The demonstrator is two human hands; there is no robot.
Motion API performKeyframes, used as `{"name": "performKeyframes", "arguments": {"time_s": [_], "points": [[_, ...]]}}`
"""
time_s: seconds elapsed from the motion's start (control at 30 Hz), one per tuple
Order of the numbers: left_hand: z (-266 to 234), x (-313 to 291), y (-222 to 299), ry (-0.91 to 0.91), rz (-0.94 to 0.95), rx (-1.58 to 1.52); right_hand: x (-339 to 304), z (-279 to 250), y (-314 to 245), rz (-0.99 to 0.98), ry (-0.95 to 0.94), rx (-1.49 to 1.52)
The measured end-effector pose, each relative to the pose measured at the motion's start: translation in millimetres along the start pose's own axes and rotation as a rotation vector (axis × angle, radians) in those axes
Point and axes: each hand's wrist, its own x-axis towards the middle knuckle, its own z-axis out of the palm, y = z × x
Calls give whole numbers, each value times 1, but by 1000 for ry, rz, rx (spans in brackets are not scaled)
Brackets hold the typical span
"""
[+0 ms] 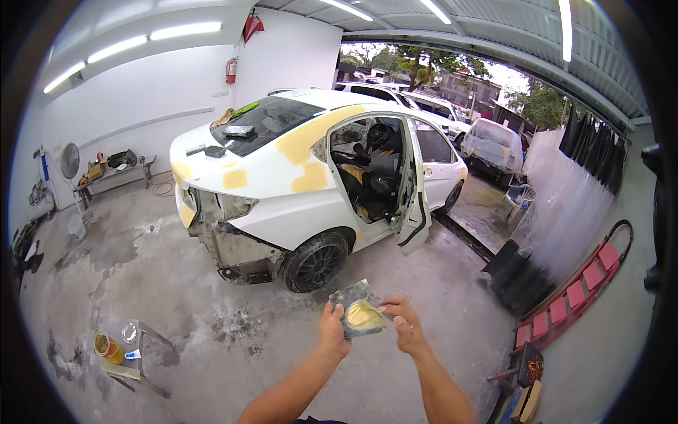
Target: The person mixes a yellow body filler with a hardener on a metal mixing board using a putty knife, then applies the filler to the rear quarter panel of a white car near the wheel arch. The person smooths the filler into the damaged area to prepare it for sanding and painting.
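My left hand (334,331) grips a grey, smeared mixing board (351,291) by its left side. A mound of yellow body filler (364,316) lies spread on the board. My right hand (405,326) is at the board's right edge with its fingers pinched together; what they hold, if anything, is too small to make out. Beyond my hands stands a white sedan (282,208) with yellow filler patches on its rear quarter and roof pillar. Its rear bumper is off, and the rear side door (412,219) hangs open.
At lower left a small stool (145,346) carries an open yellow can (108,348), a tube (133,355) and a round lid. Sanding blocks (215,151) rest on the car's trunk. A red creeper (565,300) leans along the right wall. A fan (70,161) and a bench stand far left.
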Motion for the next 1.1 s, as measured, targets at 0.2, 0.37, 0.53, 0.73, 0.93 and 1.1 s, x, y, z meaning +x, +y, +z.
{"name": "performKeyframes", "arguments": {"time_s": [0.2,0.37,0.53,0.73,0.93,1.1], "points": [[18,-8,-26,-84,49,-174,-22,-6,20,137,179,-219],[53,-6,-13,-118,179,-165,-35,-3,9,414,404,323],[72,6,26,-397,672,276,-5,-54,-12,126,306,-497],[83,-19,36,-529,844,980,31,-38,-20,-237,27,-713],[86,-14,91,-413,1460,1016,1,-28,6,262,-7,45],[56,-20,62,-132,359,170,-16,-1,22,297,489,1332]]}}
